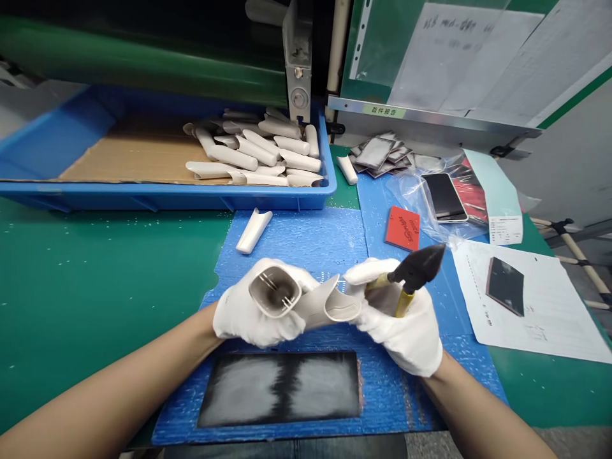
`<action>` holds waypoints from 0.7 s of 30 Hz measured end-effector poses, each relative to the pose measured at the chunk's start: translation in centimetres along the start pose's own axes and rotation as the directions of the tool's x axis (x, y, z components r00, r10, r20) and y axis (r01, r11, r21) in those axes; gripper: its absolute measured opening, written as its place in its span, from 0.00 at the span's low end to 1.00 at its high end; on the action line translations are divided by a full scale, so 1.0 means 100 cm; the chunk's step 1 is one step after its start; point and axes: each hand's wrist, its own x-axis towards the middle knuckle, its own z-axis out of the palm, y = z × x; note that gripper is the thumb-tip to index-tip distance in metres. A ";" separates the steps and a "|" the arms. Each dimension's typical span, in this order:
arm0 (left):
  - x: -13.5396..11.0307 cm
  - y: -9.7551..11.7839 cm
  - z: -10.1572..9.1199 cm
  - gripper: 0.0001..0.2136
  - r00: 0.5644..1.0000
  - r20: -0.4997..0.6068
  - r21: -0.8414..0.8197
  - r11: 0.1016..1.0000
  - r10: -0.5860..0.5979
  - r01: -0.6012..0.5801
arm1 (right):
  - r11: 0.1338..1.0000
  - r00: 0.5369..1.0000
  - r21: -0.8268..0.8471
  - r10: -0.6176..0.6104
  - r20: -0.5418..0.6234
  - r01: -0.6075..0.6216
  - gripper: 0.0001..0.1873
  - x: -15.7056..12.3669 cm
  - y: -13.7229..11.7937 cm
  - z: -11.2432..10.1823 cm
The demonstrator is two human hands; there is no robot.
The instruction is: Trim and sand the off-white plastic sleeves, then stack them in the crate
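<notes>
My gloved left hand (261,322) is closed around a white hollow plastic part (258,294), whose squarish opening with thin ribs inside faces me. A second white plastic part (318,306) with a scooped end lies between my hands; its left end reaches the left fingers. My gloved right hand (406,331) is closed on a pair of cutting pliers (418,271) with yellow handles, dark jaws pointing up and to the right. Its fingertips touch or nearly touch the scooped end. Another white part (254,231) lies on the blue mat (306,245) just beyond my left hand.
A blue tray (191,199) with cardboard and several white parts stands at the back left. A black sanding sheet (282,389) lies in front of me. To the right are a red pad (402,227), a phone (444,197), worn grey pads (377,154) and a paper sheet (530,319).
</notes>
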 end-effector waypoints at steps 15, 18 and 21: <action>0.004 -0.010 -0.018 0.08 0.967 0.217 0.036 0.991 -0.134 0.129 | 0.943 0.868 -0.196 -0.151 0.474 0.270 0.11 0.009 -0.005 -0.011; 0.004 -0.005 -0.017 0.07 0.977 0.176 0.116 0.988 -0.124 0.105 | 0.943 0.867 -0.198 -0.147 0.477 0.268 0.06 0.012 -0.003 -0.014; 0.004 0.003 -0.010 0.06 0.978 0.150 0.131 0.984 -0.144 0.125 | 0.947 0.866 -0.201 -0.127 0.483 0.251 0.06 0.013 -0.003 -0.015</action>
